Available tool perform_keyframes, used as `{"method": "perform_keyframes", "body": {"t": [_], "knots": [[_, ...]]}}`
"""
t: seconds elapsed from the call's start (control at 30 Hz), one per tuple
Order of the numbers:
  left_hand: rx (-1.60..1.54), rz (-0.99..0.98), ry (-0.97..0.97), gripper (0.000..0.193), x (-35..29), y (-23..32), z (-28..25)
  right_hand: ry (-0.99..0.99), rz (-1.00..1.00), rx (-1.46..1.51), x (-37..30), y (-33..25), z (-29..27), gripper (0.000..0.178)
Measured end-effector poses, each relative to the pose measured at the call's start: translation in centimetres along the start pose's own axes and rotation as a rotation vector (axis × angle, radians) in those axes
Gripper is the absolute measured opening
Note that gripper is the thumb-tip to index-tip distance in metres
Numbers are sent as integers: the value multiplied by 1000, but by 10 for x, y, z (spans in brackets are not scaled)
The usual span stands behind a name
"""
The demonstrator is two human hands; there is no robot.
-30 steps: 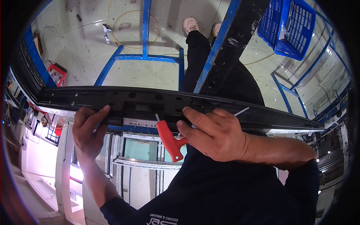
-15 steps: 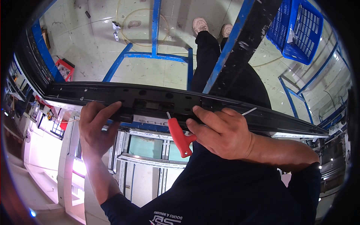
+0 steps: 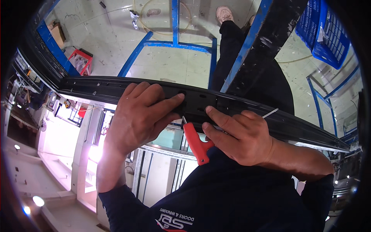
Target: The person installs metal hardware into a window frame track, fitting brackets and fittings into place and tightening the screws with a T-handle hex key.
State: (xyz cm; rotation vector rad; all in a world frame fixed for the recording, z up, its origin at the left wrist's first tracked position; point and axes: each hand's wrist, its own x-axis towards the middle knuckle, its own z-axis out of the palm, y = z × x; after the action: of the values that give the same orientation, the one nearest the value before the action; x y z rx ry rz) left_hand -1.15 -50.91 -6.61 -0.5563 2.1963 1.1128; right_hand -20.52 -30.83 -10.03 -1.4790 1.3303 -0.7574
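Observation:
A long black frame profile with holes and slots runs across in front of me. My left hand lies over its middle, index fingertip at a dark hole and thumb bent beneath, gripping it. Any part under that palm is hidden. My right hand holds a red T-handle hex key in its curled lower fingers. The key's short tip points up toward the profile, and its long pale shaft sticks out beyond my knuckles. My right index finger and thumb reach toward the profile's near edge.
Blue metal stands rise beyond the profile, and a black-topped beam slants across my leg. A blue plastic basket sits at the far right. A red container stands at the far left, and a thin hose coils on the floor.
My left hand has slid right along the profile, covering the dark block and label that showed before. The right hand still holds the hex key. The whole view has shifted slightly.

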Motion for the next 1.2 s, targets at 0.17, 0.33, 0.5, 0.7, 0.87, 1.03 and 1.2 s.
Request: {"method": "perform_keyframes", "body": {"t": [0.17,0.33,0.5,0.7,0.87,1.03,1.2], "knots": [[-34,-42,-18,43,4,5,1,53,-38,111,-14,13,-15,24],[-26,-84,-40,35,16,14,0,160,-92,35,-42,24,-42,21],[-201,-319,-104,36,22,24,-5,201,4,52,-70,45,-55,20],[-221,-264,-167,44,29,20,-11,155,148,129,-72,65,-65,29],[-251,-246,-173,43,28,15,-9,207,208,184,-68,75,-66,36],[-235,-217,-175,44,33,13,-10,150,239,257,-54,82,-67,32],[-181,-151,-164,43,35,5,-13,142,118,294,-33,73,-57,32]]}}
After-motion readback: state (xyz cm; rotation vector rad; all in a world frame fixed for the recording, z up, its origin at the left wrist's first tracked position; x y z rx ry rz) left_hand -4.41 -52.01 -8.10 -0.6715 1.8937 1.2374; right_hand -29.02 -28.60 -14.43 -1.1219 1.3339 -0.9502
